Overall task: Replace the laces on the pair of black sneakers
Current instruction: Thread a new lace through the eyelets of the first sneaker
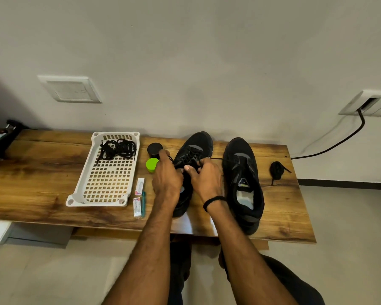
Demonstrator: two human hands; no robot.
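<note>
Two black sneakers stand on the wooden table (42, 172), toes toward the wall. Over the left sneaker (196, 144), my left hand (166, 177) and my right hand (207, 177) meet at its lacing, each pinching a black lace. One lace end (217, 158) runs right from my right hand toward the right sneaker (243, 183), which stands free with no lace through its eyelets. A bundled black lace (277, 170) lies to the right of that shoe. More black laces (117, 149) lie tangled in a white plastic basket (106, 194) at the left.
A black round container (154, 149) and a green-lidded one (151, 165) stand just left of my left hand. Two small white packets (139, 186) and a teal pen (143, 204) lie beside the basket. A black cable (339, 144) hangs from a wall socket at right.
</note>
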